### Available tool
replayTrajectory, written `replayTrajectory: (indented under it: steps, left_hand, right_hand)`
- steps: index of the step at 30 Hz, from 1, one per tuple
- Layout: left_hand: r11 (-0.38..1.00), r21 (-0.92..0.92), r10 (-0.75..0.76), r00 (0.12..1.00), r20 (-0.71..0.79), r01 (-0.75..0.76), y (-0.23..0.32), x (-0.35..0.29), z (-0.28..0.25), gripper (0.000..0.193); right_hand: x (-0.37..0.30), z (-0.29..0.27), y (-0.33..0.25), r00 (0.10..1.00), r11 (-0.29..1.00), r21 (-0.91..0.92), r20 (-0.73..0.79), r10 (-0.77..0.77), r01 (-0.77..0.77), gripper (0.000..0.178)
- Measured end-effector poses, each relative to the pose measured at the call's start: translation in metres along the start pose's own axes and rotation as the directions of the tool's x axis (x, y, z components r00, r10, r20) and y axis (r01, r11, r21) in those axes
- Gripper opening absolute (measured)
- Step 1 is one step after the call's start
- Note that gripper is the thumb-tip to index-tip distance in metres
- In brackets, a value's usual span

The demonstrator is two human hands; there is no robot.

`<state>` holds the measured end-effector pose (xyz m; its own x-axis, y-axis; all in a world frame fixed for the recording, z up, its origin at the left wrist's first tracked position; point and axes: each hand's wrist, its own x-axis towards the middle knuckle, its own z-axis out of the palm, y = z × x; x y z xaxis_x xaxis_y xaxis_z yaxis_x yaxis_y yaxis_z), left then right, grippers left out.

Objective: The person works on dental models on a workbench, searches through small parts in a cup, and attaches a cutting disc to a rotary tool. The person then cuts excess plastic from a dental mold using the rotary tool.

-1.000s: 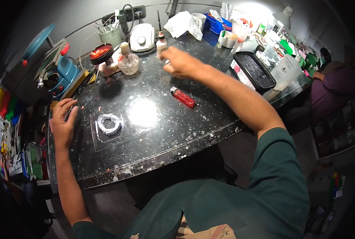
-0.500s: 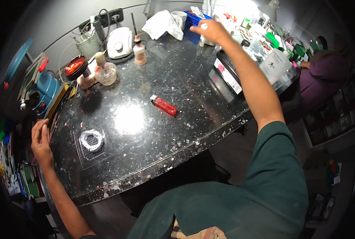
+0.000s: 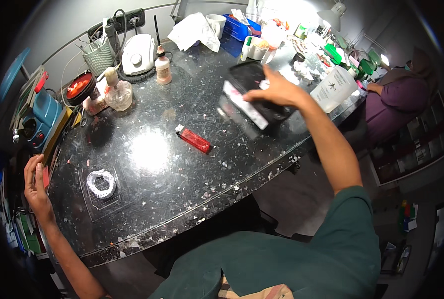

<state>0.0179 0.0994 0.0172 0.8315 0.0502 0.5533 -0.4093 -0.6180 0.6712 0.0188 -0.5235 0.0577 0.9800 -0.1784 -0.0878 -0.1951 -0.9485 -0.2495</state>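
Observation:
My right hand (image 3: 277, 90) is closed on a black box (image 3: 244, 74) with a white label along its side; box and fingers are slightly blurred. Off the left end of the black worktable (image 3: 182, 184), my left hand (image 3: 36, 192) is raised with its fingers stretched out and nothing in it. Beside that hand, a white ring-shaped piece (image 3: 110, 190) with a bumpy rim lies on a clear textured square plate (image 3: 93, 212). A red lighter (image 3: 194, 140) lies mid-table, between the box and the ring.
Along the back stand a glass flask (image 3: 120, 97), a dropper bottle (image 3: 163, 69), a white control unit (image 3: 138, 54), a crumpled white cloth (image 3: 194, 31), a mug (image 3: 216, 24) and a blue bin (image 3: 239, 29). A white tub (image 3: 256, 50) and translucent jug (image 3: 334, 89) are near the right. Another person in purple (image 3: 399, 102) sits beyond.
My right hand has come down from the back of the table onto the black box. The box has shifted left and nearer the lighter. My left hand stays beside the table.

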Motion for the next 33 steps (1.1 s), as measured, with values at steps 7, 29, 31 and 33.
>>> replayTrajectory:
  steps: [7,29,31,33]
  left_hand:
    - [0.999,0.039,0.035,0.997,-0.073,-0.033,-0.014,-0.004,0.001,0.022]
    - [0.999,-0.039,0.017,0.993,-0.114,-0.022,-0.011,0.0,0.0,0.023]
    - [0.997,-0.078,-0.012,0.997,-0.082,0.006,-0.002,-0.001,0.005,0.028]
    - [0.995,-0.098,0.015,0.997,-0.08,-0.023,0.0,-0.001,0.005,0.032]
  right_hand:
    - [0.125,0.015,-0.078,0.978,0.984,-0.045,-0.131,0.164,-0.171,0.134]
    - [0.185,0.012,-0.07,0.905,0.942,-0.221,-0.4,0.148,-0.252,0.133]
    - [0.176,0.005,-0.062,0.827,0.983,-0.145,-0.562,0.013,-0.114,0.134]
    - [0.159,-0.003,-0.059,0.578,0.971,-0.238,-0.792,-0.194,0.001,0.115]
